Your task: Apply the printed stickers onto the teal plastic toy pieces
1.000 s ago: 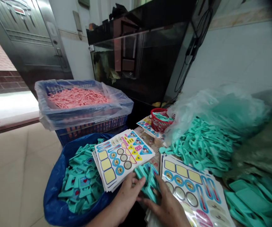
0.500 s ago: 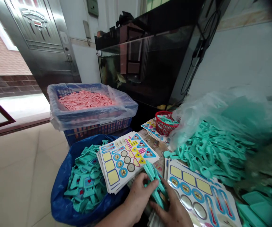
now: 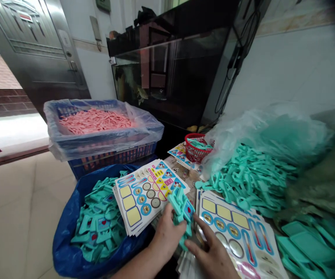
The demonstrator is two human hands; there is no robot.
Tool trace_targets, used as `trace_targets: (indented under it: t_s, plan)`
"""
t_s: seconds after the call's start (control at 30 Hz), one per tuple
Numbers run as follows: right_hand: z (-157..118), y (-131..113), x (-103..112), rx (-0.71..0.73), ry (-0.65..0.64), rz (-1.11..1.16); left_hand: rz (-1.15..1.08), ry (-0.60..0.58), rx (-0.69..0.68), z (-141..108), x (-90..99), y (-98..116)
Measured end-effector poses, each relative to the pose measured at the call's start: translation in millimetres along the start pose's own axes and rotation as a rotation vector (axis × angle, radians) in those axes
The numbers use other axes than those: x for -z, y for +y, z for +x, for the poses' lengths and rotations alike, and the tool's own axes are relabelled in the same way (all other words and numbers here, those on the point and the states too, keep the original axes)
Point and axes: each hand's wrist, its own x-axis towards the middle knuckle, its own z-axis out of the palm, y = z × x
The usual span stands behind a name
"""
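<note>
My left hand (image 3: 167,232) is closed around a small bundle of teal plastic toy pieces (image 3: 182,211), thumb across the front. One piece in the bundle bears a blue sticker with a red heart. At the bundle's right edge, my right hand (image 3: 214,250) has its thumb and index finger spread apart, the tips at or very near the pieces. Sticker sheets (image 3: 147,193) lie stacked behind my left hand. Beneath and beyond my right hand is another stack of sticker sheets (image 3: 240,236). To the left, a blue bag (image 3: 61,240) contains many teal pieces, several with heart stickers.
A heap of teal pieces (image 3: 251,178) spills from a clear plastic bag (image 3: 243,120) at right. Larger teal parts (image 3: 309,248) lie nearer. Behind stand a red basket (image 3: 195,153), a lined blue crate (image 3: 109,155) with pink pieces, and a fish tank (image 3: 185,73).
The bundle has turned, bringing the heart sticker into view. My right hand's fingers have spread and shifted toward the bundle's edge. The whole view has moved slightly to the right.
</note>
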Motion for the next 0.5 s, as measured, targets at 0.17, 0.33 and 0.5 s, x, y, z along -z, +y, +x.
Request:
trace_targets:
  t_s: [0.17, 0.33, 0.5]
  plan:
    - [2, 11, 10, -0.094, 0.039, 0.152, -0.042, -0.058, -0.070, -3, 11.1, 16]
    - [6, 18, 13, -0.155, 0.008, 0.123, -0.073, 0.003, -0.175, -2, 39.2, 34]
    - [10, 18, 16, -0.204, 0.011, 0.116, -0.046, 0.284, -0.199, -6, 122.6, 46]
